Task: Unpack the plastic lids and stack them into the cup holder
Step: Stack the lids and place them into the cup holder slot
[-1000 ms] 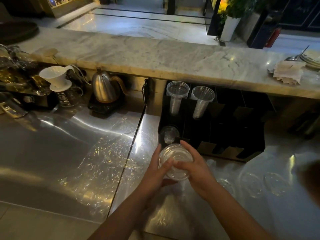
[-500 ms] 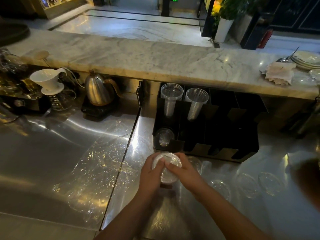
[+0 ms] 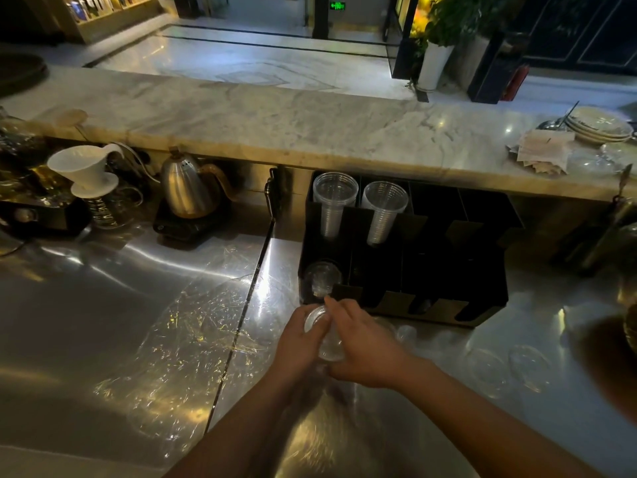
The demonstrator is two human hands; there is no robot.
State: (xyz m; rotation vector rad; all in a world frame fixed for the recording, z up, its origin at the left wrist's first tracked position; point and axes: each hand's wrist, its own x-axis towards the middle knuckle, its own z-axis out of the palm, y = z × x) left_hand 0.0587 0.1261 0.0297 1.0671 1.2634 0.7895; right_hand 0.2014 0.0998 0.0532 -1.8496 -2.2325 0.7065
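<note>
The steel surface (image 3: 103, 305) carries a black cup holder (image 3: 431, 270) at the back, a sheet of crinkled clear wrap (image 3: 193, 339) to its left, and loose clear lids (image 3: 527, 367) on the right. A kettle on its base (image 3: 189, 198) stands at the far left, beside a glass server with a white dripper (image 3: 93, 188).

Shiny metal worktop, clear plastic, polished marble.
The steel counter (image 3: 103, 305) gleams, finely scratched. Glossy transparent plastic lids (image 3: 324, 334), cups (image 3: 332, 205) and wrap (image 3: 193, 326); a matt black holder (image 3: 431, 270); a polished metal kettle (image 3: 184, 189); a smooth veined marble ledge (image 3: 275, 129).
</note>
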